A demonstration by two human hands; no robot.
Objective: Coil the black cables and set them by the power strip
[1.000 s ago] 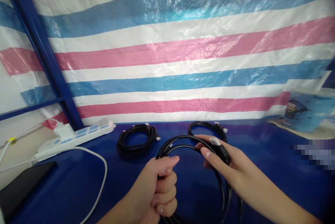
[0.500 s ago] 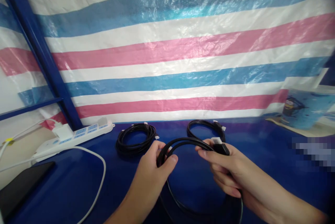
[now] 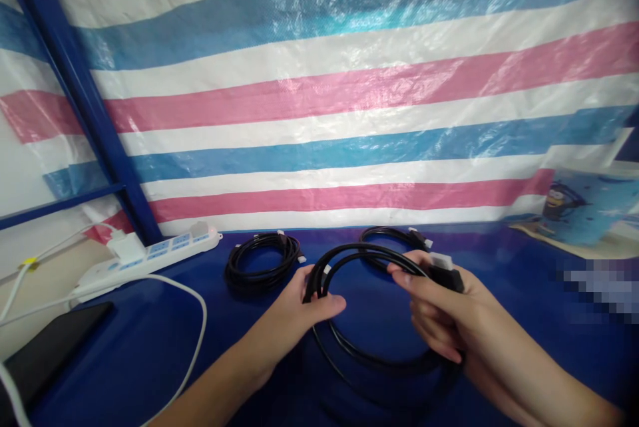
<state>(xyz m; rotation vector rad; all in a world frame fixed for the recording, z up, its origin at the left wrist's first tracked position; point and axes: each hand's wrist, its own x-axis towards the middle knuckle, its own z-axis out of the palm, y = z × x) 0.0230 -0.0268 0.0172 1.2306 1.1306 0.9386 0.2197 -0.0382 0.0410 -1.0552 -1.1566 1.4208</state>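
Note:
Between my hands a black cable [image 3: 372, 251] with light-coloured plug ends is bent into loops. My left hand [image 3: 312, 310] grips the loops on their left side, thumb stretched across the front; a small pale plug tip shows beside its fingers. On the right side, my right hand [image 3: 444, 307] pinches the strands between thumb and fingers, and a black connector [image 3: 446, 275] with a pale end rests over that hand. Lower parts of the loops hang below, close to the table. Behind them lie a coiled black cable [image 3: 263, 274] at left and another coiled cable [image 3: 392, 233] at right.
On the blue table [image 3: 239, 347], a white power strip [image 3: 160, 251] and a dark flat object [image 3: 60, 347] lie at left, with a white cord [image 3: 202, 320] curving near my left forearm. A blue printed item [image 3: 594, 204] stands at far right. Striped sheeting [image 3: 349, 154] hangs behind.
The loops have risen slightly and opened wider. My right hand has moved to the right with the connector; my left thumb is straighter than before.

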